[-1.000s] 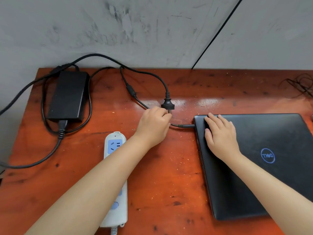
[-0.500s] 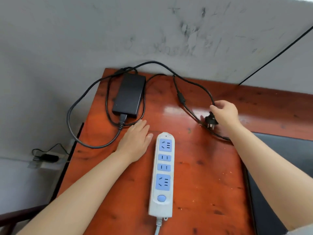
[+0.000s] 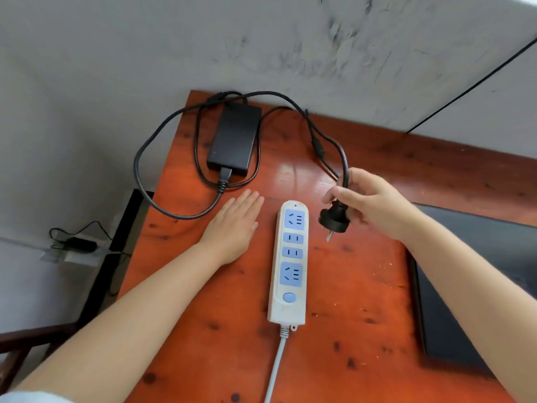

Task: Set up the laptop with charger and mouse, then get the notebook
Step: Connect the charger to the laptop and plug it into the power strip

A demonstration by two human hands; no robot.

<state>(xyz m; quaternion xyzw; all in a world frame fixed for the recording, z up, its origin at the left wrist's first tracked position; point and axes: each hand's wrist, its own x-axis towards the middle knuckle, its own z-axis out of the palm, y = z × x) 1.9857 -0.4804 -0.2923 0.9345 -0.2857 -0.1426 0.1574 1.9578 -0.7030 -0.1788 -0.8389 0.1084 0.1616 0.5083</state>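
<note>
My right hand [image 3: 373, 203] grips the charger's black wall plug [image 3: 334, 220] and holds it in the air just right of the top socket of a white power strip [image 3: 289, 261], prongs pointing down. My left hand [image 3: 234, 225] lies flat and open on the red-brown wooden table [image 3: 348, 301], left of the strip. The black charger brick [image 3: 235, 139] rests at the table's far left corner with its cable [image 3: 151, 196] looping over the left edge. The closed black laptop [image 3: 476, 274] lies at the right, partly behind my right forearm. No mouse or notebook is in view.
A grey wall runs behind the table. The strip's white cord [image 3: 274, 370] leads off toward the near edge. Past the table's left edge, low down, a small black device with wires [image 3: 80, 244] sits on the floor, beside a dark wooden frame [image 3: 32, 341].
My right hand has lifted the plug off the table and carried it toward the strip's top socket. My left hand stays flat beside the strip. The view has shifted left.
</note>
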